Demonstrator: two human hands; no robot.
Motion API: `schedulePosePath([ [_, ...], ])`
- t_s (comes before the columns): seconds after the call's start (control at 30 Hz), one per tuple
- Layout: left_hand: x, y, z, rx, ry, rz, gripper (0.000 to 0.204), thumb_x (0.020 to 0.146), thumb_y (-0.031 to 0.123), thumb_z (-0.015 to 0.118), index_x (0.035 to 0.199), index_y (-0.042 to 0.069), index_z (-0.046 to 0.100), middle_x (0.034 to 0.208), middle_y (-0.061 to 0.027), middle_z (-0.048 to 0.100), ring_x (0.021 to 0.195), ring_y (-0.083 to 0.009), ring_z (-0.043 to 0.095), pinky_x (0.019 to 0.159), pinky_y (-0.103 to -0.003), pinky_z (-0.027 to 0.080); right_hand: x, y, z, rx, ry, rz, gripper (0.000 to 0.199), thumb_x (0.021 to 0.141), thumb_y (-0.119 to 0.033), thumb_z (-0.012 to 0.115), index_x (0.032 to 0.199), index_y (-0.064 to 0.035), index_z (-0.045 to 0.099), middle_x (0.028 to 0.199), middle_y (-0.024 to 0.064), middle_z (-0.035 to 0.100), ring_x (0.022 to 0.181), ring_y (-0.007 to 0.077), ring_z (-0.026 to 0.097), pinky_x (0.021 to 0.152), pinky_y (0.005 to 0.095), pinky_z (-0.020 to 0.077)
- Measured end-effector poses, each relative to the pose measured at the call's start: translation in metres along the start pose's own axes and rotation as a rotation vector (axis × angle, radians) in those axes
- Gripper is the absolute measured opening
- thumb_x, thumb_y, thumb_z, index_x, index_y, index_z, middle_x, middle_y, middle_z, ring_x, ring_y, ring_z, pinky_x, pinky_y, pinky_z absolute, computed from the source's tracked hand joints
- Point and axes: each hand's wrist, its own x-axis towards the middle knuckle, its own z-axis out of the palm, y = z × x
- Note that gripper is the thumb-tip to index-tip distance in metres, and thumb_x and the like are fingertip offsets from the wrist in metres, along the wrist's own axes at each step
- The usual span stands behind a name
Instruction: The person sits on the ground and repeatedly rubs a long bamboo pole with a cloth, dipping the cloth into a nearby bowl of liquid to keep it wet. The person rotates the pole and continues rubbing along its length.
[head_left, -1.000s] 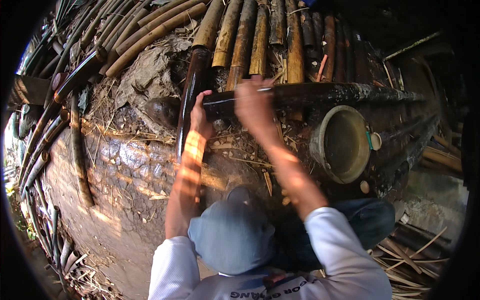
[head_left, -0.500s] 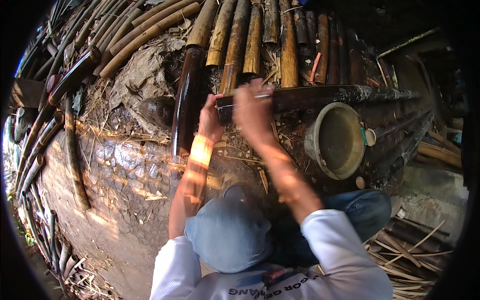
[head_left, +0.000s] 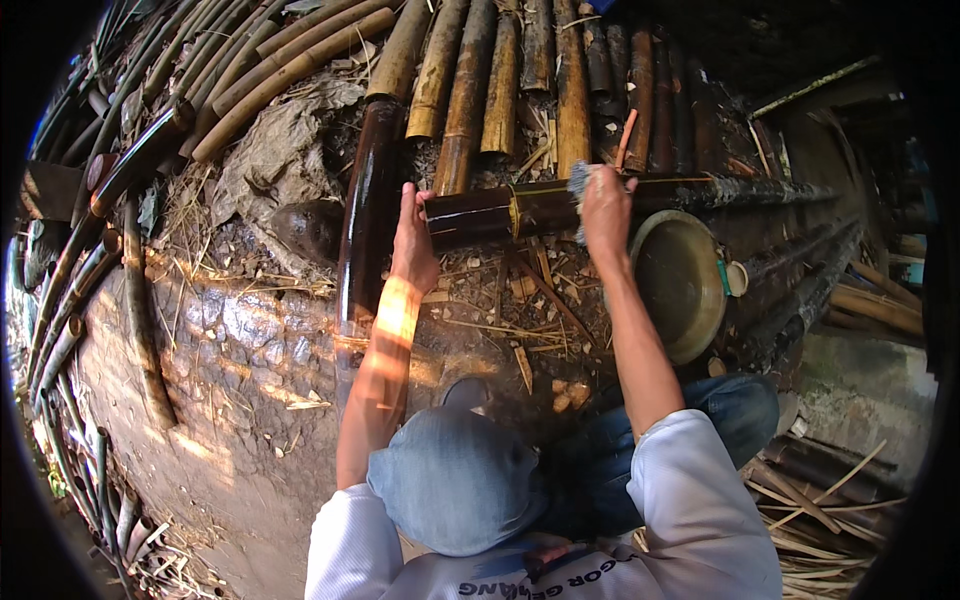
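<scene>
A dark, wet bamboo pole (head_left: 475, 216) lies crosswise before me, with a pale ring round it at a joint. My left hand (head_left: 412, 240) holds its cut left end, fingers pointing up along the end. Farther right, my right hand (head_left: 607, 210) is closed on a grey scrubbing pad (head_left: 578, 186), pressed against the pole's surface. Part of the pad is hidden under the fingers. Beside the right forearm stands a round basin (head_left: 722, 300) of cloudy water.
Another dark bamboo pole (head_left: 368, 200) lies lengthwise just left of my left hand. Several yellow-brown bamboo poles (head_left: 468, 110) rest side by side beyond. A small cup (head_left: 737, 278) sits at the basin's right rim. Chips and split strips litter the ground.
My right hand has slid right along the pole, from near its left end to beside the basin, and the pad now shows. My left hand stays at the end.
</scene>
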Motion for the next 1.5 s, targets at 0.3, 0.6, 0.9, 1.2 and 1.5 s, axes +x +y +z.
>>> schedulePosePath([
  [0.3,0.001,0.005,0.006,0.170,0.112,-0.107,0.039,0.100,0.054,0.053,0.116,0.020,0.063,0.123,-0.0041,0.059,0.116,-0.0181,0.053,0.103,-0.037,0.038,-0.032,-0.096,0.039,0.090,-0.250,-0.362,0.038,0.105,-0.036,0.050,0.127,-0.0096,0.067,0.137,0.0161,0.065,0.145,0.0399,0.043,0.124,0.0640,0.0150],
  [0.6,0.013,-0.009,0.016,0.736,0.088,0.558,0.033,0.108,0.032,0.037,0.105,0.003,0.051,0.103,-0.0090,0.050,0.100,-0.0220,0.048,0.099,-0.032,0.037,0.014,-0.011,-0.006,-0.028,-0.119,-0.027,0.038,0.104,-0.021,0.053,0.141,-0.0218,0.055,0.144,0.0170,0.059,0.138,0.0437,0.049,0.116,0.0605,0.0345],
  [0.9,0.007,0.011,0.002,0.924,0.035,0.518,0.047,0.108,0.046,0.035,0.117,0.003,0.053,0.107,-0.0146,0.057,0.100,-0.0298,0.056,0.095,-0.043,0.043,0.019,-0.021,0.009,-0.137,-0.079,-0.067,0.030,0.102,-0.017,0.054,0.129,-0.0068,0.063,0.131,0.0171,0.065,0.143,0.0399,0.044,0.120,0.0658,0.0222],
  [1.2,0.024,0.015,0.006,0.726,0.073,-0.217,0.058,0.108,0.048,0.027,0.139,0.007,0.054,0.125,-0.0163,0.063,0.109,-0.0305,0.061,0.089,-0.056,0.050,-0.041,-0.107,0.055,0.000,-0.136,-0.307,0.036,0.103,-0.027,0.055,0.127,-0.0019,0.062,0.144,0.0248,0.056,0.141,0.0384,0.047,0.119,0.0632,0.0280],
  [1.5,0.027,0.026,-0.022,0.276,-0.052,-0.677,0.061,0.101,0.063,0.027,0.121,0.015,0.057,0.104,-0.0073,0.070,0.085,-0.0227,0.063,0.064,-0.037,0.054,0.051,0.035,-0.036,-0.218,-0.181,0.192,0.032,0.104,-0.023,0.049,0.130,-0.0052,0.057,0.140,0.0263,0.057,0.134,0.0391,0.053,0.117,0.0665,0.0205],
])
